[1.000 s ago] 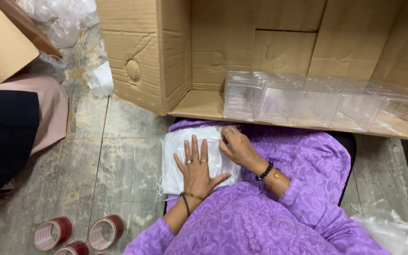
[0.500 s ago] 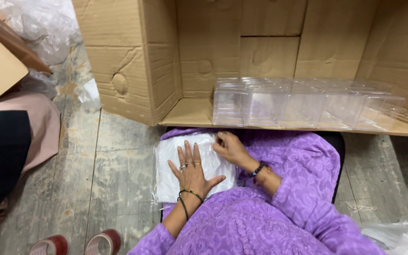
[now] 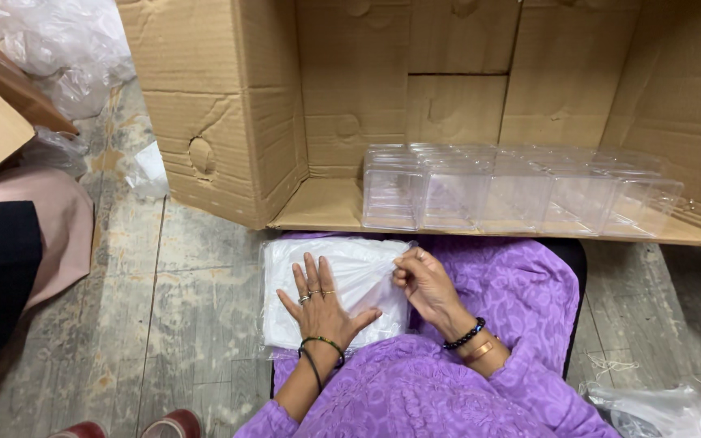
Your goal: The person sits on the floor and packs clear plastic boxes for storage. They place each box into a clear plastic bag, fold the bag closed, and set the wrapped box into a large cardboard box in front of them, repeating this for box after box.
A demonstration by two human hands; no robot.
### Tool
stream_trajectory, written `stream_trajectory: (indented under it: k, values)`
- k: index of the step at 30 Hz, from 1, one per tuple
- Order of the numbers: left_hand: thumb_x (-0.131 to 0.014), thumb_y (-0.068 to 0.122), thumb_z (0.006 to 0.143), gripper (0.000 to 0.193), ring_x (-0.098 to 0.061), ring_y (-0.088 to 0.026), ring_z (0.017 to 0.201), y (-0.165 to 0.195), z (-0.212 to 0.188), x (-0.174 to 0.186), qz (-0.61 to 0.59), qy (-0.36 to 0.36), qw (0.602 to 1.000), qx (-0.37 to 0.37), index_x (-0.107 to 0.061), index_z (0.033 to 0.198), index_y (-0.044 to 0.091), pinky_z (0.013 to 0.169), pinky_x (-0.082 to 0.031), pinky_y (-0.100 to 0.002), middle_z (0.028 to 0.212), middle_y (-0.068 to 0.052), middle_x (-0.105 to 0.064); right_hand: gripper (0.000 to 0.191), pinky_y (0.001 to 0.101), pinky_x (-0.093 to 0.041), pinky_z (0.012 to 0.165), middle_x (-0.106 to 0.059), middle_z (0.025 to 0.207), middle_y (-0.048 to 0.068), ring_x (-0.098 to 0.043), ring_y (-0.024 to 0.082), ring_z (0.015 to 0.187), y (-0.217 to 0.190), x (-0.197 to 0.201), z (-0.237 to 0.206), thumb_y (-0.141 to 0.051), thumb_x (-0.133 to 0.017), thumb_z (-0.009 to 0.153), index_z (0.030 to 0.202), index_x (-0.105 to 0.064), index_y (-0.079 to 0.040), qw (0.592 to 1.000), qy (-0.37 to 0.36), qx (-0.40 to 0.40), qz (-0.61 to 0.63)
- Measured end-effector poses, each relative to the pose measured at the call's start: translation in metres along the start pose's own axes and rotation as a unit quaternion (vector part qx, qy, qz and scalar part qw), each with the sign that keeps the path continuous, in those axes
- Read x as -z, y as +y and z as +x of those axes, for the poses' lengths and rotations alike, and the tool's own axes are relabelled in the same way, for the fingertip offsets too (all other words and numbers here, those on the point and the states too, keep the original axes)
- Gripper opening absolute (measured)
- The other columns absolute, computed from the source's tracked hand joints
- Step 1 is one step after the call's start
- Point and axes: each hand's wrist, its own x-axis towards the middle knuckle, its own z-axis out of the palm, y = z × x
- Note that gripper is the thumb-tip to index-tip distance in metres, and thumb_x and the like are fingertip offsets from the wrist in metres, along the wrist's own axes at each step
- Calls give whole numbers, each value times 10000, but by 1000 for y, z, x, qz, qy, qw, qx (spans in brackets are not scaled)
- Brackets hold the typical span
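white plastic packet (image 3: pixel 350 280) lies flat on the person's lap, on purple fabric (image 3: pixel 496 284), directly under both hands. looks like a stack of thin white sheets in a clear bag; can't tell more. left hand (image 3: pixel 320 307) rests palm-down on the packet's middle, fingers spread wide, rings on a couple of them, dark + green bangles at the wrist. right hand (image 3: pixel 422 280) sits at the packet's right edge, fingertips pinched narrow on the clear film there, pulling it up into a small crease; beaded bracelet + copper-coloured bangle on that wrist.

just beyond the hands: row of clear plastic boxes (image 3: pixel 513 193) standing side by side on the lower flap of a big cardboard carton (image 3: pixel 229 122), which lies open on its side facing the person. left of the left hand: worn grey wooden floor (image 3: pixel 180 316), then another person's pink + dark clothing (image 3: pixel 18 268) at the frame edge. far left beyond that: crumpled clear plastic wrap (image 3: pixel 66 49). below-left of the left hand: two red tape rolls (image 3: pixel 174 423), partly cut off. right of the right hand, low corner: a clear plastic bag (image 3: pixel 659 405).
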Motion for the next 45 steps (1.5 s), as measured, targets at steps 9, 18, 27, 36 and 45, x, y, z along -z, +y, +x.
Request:
stream_trajectory:
  k: [9,18,27,36,45]
  values:
    - [-830,790,529,1505,87,-380,1554,-5,-5,2,-9,3,1000,22,-42,1594,75,1130,80,-744,1684,-175,70,100,238,-486,568,-668,762,46,-599,91,649,5,0,6,-112,-633,978,990,-591,-22,935,22,159,-317]
    - [-837,806,482,1547,51,-384,1551,-12,-2,12,-9,75,996,-46,-58,1573,35,1118,54,-780,1674,-188,11,254,325,-460,561,-590,720,154,-513,153,608,23,-51,32,-199,-782,941,912,-700,40,728,-115,241,-632]
    - [-868,764,474,1577,51,-385,1561,-8,12,5,-45,41,998,24,-24,1585,29,1152,51,-738,1691,-185,30,133,263,-409,548,-600,750,11,-513,81,634,30,-17,25,-102,-708,974,962,-636,9,946,-51,96,-304]
    - [-858,778,506,1557,68,-411,1547,-12,9,5,-41,18,999,28,-5,1590,56,1132,60,-748,1681,-202,58,219,236,-480,612,-655,818,-11,-577,65,715,-6,-29,20,-159,-748,909,1058,-677,-15,871,-85,159,-456]
    - [-876,764,470,1530,14,-382,1562,-7,8,14,-58,32,997,40,-69,1600,121,1158,35,-736,1686,-168,6,149,250,-459,559,-617,755,1,-551,71,653,4,-46,3,-137,-702,987,951,-666,3,865,-119,200,-445]
